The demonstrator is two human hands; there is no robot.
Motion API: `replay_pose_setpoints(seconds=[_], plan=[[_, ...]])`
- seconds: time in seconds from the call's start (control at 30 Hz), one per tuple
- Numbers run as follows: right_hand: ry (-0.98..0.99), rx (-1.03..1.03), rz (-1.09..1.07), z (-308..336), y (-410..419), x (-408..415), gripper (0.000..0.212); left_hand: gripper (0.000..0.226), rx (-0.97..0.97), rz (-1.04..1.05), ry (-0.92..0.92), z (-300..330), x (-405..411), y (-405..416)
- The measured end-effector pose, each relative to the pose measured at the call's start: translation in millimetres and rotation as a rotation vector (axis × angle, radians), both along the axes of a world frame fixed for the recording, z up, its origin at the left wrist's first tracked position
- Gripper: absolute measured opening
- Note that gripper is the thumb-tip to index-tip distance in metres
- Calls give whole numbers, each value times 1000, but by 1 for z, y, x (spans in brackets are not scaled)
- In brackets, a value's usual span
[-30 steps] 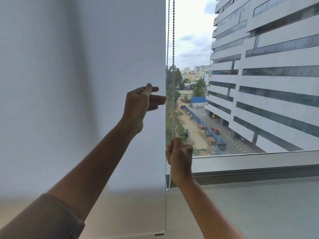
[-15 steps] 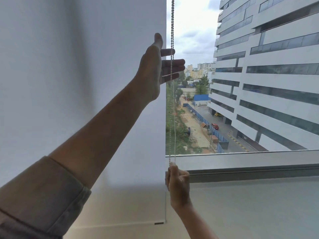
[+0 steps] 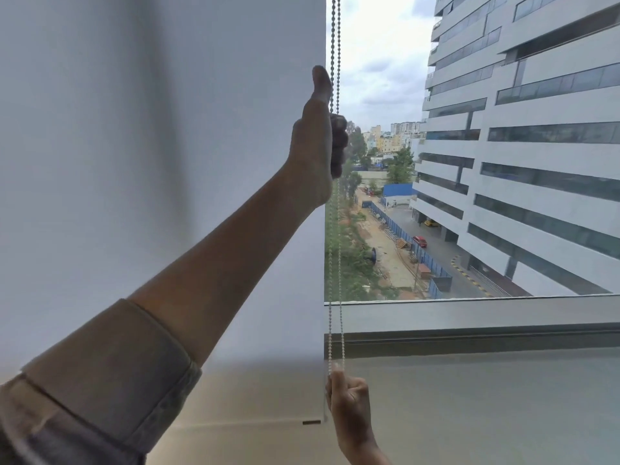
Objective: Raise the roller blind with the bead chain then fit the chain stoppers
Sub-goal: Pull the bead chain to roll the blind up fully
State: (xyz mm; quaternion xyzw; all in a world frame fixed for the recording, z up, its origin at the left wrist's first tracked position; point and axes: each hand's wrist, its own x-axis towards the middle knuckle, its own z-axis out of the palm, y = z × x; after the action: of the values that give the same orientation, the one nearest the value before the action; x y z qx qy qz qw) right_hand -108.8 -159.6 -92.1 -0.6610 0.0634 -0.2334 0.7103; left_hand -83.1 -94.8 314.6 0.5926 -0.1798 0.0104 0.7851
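The left hand (image 3: pixel 318 142) is reaching high beside the right edge of the white roller blind (image 3: pixel 161 162), thumb pointing straight up and the fingers (image 3: pixel 339 139) curling shut around the bead chain (image 3: pixel 335 48). The two strands of the chain are hanging side by side from above the top of the picture, passing through that fist and running on down in front of the window glass (image 3: pixel 385 78). A rolled-up sleeve (image 3: pixel 110 370) is covering the left forearm below the elbow.

Low in the picture the right hand (image 3: pixel 349 404) is closing into a loose fist at the bottom of the chain, thumb and forefinger pinching the strands where they are meeting near the lower end of the loop; the loop's very end is hidden inside the hand. The two hands are well apart, one above the other, with the chain stretching nearly straight between them.

The blind is covering the left part of the window, and its bottom rail (image 3: pixel 255 422) is hanging low, below the window sill (image 3: pixel 486 317), with a small dark end cap (image 3: pixel 311 422) just beside the right hand. To the right of the chain the glass is showing a tall pale office building (image 3: pixel 536 146), a street with a red car (image 3: pixel 419 240) and a blue fence (image 3: pixel 416 250), trees and cloudy sky. No chain stoppers are recognisable on the visible strands.
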Motion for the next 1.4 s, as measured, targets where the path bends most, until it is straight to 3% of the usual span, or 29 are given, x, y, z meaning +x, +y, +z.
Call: replay_pose_setpoints(seconds=[0.13,0.23,0.4,0.57,0.8,1.13,1.4], plan=[[-3,-34,-5,-6,-4,-7,55,72,-29,178,-168,-22,-5,-8],[0,53,72,-7,-11,-10,55,66,-32,270,-287,-29,-12,-8],[-40,21,201,-2,-32,-6,47,65,-92,332,-428,-29,-30,-3],[-146,144,211,48,-43,10,36,68,-96,333,-430,-42,-37,-1],[-302,156,191,155,-54,18,30,69,-43,259,-394,-101,-43,-7],[-254,7,241,280,-51,27,21,73,11,275,-316,-183,-45,-2],[-284,143,477,372,-32,19,42,74,89,275,-264,-245,-45,-11]])
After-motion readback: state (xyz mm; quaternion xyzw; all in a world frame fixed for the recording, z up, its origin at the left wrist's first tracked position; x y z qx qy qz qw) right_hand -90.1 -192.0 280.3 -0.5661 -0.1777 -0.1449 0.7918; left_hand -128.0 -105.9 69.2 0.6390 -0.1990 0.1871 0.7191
